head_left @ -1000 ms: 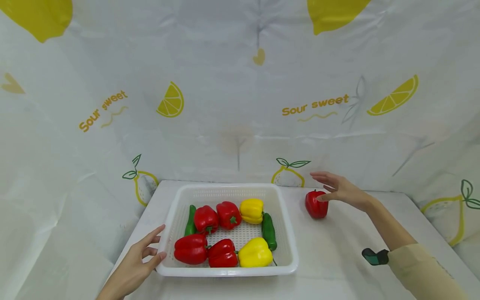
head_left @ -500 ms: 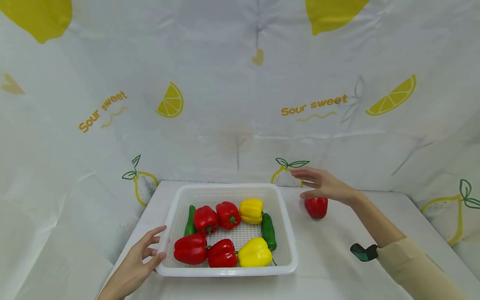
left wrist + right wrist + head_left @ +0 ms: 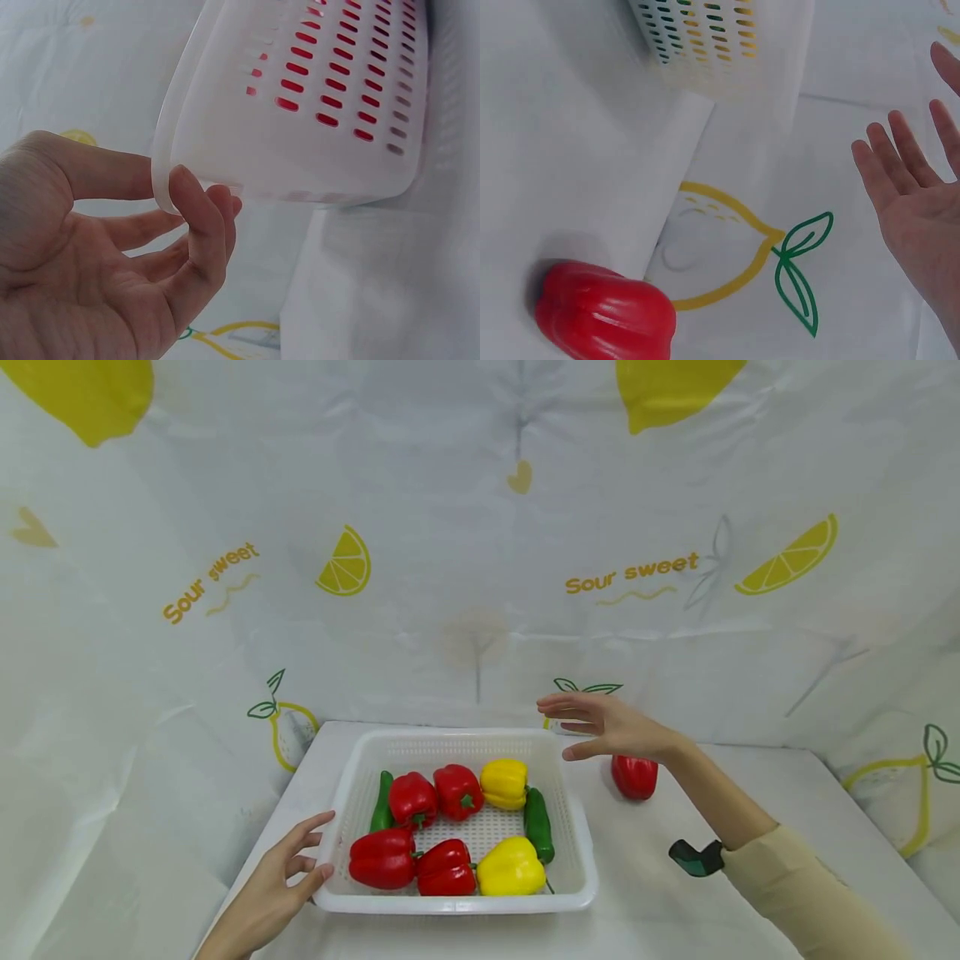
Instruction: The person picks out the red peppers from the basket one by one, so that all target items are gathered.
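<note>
A white plastic basket stands on the table with red bell peppers, two yellow bell peppers and two long green peppers inside. My left hand holds the basket's left rim; in the left wrist view its thumb and curled fingers pinch the rim. Above the basket's back right corner hovers my right hand, fingers extended and holding nothing. A lone red bell pepper lies on the table right of the basket, its top hidden behind that hand's wrist; the right wrist view shows it apart from the fingers.
Behind the white table hangs a pale sheet with lemon prints, which also covers the left and right sides. A dark green and black piece sticks out at the right cuff.
My right hand has moved left from above the lone red bell pepper toward the basket's back right corner. That pepper stays on the table. The left hand and basket have not moved.
</note>
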A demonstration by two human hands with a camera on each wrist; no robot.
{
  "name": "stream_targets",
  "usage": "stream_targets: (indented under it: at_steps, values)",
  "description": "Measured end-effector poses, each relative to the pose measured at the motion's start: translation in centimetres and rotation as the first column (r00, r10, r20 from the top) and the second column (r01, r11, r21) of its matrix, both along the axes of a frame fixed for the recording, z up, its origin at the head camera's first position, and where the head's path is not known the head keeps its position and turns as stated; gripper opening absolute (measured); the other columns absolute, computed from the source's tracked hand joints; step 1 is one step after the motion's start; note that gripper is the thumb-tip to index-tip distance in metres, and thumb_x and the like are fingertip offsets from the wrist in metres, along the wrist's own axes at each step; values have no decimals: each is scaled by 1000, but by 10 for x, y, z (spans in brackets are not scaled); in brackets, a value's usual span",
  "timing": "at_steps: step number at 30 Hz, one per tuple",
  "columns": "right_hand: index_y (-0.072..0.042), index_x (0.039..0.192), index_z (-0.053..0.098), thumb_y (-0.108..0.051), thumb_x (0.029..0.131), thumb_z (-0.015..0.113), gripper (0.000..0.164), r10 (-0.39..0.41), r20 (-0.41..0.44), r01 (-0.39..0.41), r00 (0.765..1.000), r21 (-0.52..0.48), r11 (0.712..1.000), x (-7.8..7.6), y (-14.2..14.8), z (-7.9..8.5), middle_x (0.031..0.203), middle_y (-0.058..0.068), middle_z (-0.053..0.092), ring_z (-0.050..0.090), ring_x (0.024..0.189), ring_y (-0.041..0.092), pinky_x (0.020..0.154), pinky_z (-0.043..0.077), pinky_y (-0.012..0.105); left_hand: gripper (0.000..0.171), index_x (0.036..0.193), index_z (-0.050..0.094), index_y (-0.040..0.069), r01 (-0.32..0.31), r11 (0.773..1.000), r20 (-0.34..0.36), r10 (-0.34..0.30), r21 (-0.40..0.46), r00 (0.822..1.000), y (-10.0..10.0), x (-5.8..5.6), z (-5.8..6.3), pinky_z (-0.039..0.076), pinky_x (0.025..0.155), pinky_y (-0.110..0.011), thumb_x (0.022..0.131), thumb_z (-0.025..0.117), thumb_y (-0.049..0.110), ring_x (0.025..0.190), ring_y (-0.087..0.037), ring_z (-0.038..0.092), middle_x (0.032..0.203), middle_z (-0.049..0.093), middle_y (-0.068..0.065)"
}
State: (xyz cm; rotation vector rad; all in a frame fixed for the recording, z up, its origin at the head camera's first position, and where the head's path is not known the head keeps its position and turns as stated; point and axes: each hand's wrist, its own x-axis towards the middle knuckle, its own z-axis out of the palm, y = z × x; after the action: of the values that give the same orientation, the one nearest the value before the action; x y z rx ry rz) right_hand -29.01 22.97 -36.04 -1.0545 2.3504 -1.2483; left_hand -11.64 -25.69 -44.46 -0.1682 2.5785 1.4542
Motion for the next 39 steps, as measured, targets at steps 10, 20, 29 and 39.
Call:
stream_targets:
  at_steps: [10, 20, 29, 39]
  values:
    - [-12, 160, 49, -16, 93, 85, 76, 89, 19, -90, 996, 29, 996, -5, -39, 10, 167, 14, 51, 48, 156, 42, 124, 44, 59, 81, 165, 39, 16, 3, 1000, -11, -3, 2, 1000, 0, 1, 0, 69, 78, -35, 97, 82, 30, 97, -19, 71, 151, 57, -26]
    - [-13, 157, 52, -18, 97, 80, 67, 144, 108, -155, 984, 101, 983, -18, -81, 11, 163, 14, 56, 52, 153, 42, 122, 48, 60, 78, 165, 40, 14, 30, 999, -30, -29, 24, 999, -2, 3, -1, 68, 74, -31, 99, 80, 26, 96, -20, 70, 147, 58, -26]
    - [-9, 157, 52, -17, 99, 76, 63, 211, 177, -238, 961, 144, 961, -29, -115, 0, 162, 17, 56, 52, 153, 42, 121, 52, 49, 77, 165, 40, 13, 38, 999, -41, -37, 27, 998, -3, 4, -2, 67, 73, -30, 100, 79, 23, 95, -18, 71, 147, 58, -27]
    - [-11, 152, 58, -21, 97, 76, 59, 186, 259, -253, 948, 258, 932, -37, -138, -14, 159, 12, 60, 53, 153, 36, 123, 51, 48, 76, 165, 40, 14, 33, 999, -41, -33, 9, 999, -2, 3, -1, 68, 73, -31, 99, 79, 24, 95, -19, 71, 146, 59, -27]
